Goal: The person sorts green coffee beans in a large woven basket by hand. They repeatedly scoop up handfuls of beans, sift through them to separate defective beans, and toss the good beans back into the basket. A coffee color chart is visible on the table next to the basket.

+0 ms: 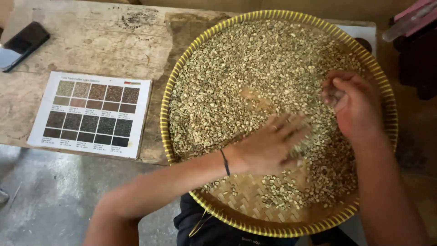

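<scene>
Beans (255, 77), pale green and unroasted, fill most of a round woven tray (165, 119) with a yellow rim, which sits at the right end of a worn wooden table (100, 41) and overhangs its near edge. Judging by how they lie, the sorting looks partly done: a strip of bare weave shows at the tray's near side and a small patch near its middle, while the far and left parts are one unbroken layer. A colour chart (91, 114) of dark and brown swatches lies flat at the table's near-left edge, and a dark phone (22, 45) rests at the far-left corner. The left hand (268, 143) lies on the beans near the cleared strip, fingers spread and flat, a thin band at the wrist. The right hand (353, 102), by the tray's right rim, is curled with fingertips pinched together over a few beans
</scene>
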